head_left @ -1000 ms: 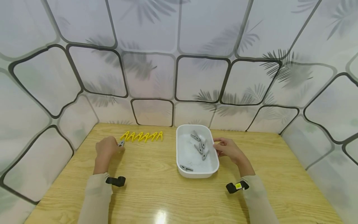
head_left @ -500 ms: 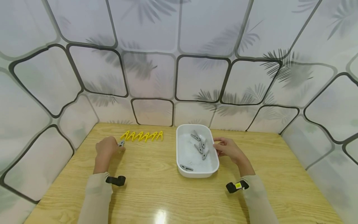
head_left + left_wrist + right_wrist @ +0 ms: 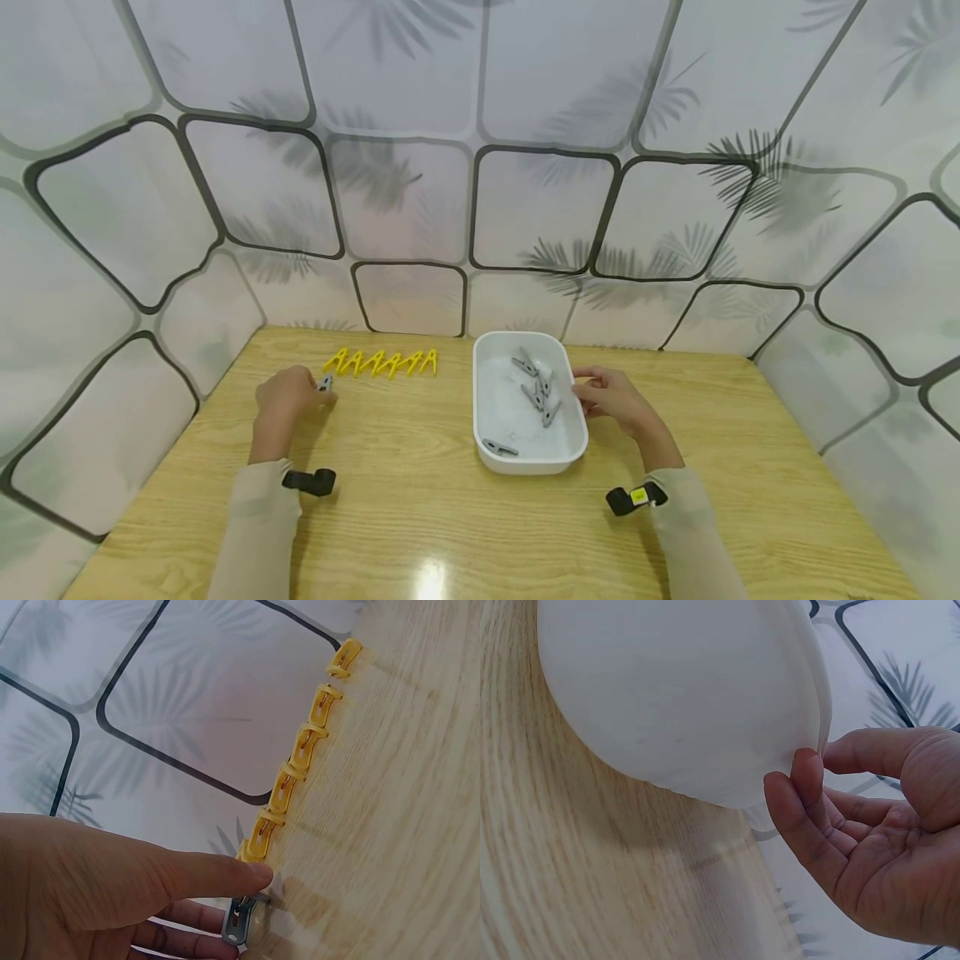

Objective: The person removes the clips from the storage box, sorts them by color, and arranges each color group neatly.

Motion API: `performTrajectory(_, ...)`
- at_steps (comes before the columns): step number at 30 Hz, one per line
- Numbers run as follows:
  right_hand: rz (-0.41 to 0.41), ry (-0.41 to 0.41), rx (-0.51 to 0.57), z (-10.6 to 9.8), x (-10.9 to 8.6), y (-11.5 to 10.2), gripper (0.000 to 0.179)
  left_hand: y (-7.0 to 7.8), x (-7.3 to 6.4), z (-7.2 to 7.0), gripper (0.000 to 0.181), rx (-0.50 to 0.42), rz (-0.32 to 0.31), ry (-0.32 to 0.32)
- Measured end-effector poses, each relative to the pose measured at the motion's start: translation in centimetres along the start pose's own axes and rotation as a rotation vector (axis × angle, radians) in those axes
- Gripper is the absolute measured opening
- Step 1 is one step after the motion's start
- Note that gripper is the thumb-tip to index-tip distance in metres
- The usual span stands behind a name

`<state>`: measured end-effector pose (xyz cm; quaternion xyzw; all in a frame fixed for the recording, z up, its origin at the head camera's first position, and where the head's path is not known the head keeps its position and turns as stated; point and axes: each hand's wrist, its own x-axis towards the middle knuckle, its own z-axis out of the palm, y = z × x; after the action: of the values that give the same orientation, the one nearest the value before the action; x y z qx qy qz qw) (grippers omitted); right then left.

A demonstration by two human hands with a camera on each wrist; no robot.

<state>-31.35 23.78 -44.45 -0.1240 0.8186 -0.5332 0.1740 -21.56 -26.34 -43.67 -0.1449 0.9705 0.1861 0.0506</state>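
Note:
My left hand (image 3: 288, 396) pinches a grey clothespin (image 3: 237, 921) between thumb and fingers, low over the table at the left. Just beyond it stands a row of several yellow clothespins (image 3: 378, 363), the nearest one right by my thumb in the left wrist view. With thumb and fingertips, my right hand (image 3: 611, 398) holds the right rim of a white plastic tub (image 3: 480, 408). Inside the tub lie several grey clothespins (image 3: 498, 449), most of them bunched toward its right side and one near the front left corner.
Everything stands on a light wooden table (image 3: 420, 500). Behind it and at both sides rises a patterned wall covering (image 3: 420, 200). Each wrist wears a small black camera on a strap.

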Motion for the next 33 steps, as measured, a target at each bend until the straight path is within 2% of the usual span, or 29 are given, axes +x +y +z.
performTrajectory(24,0.003,-0.005,0.022,0.2,-0.2,-0.1,0.047,0.2,-0.5,-0.7,0.056,-0.029,0.007,-0.052)
performTrajectory(29,0.005,-0.008,0.016,0.2,-0.2,-0.3,0.049,0.5,-0.6,-1.2,0.049,-0.011,0.014,-0.031)
performTrajectory(33,0.003,-0.012,0.019,0.2,-0.2,-0.4,0.049,1.2,-0.7,-1.5,0.059,0.017,0.032,-0.007)
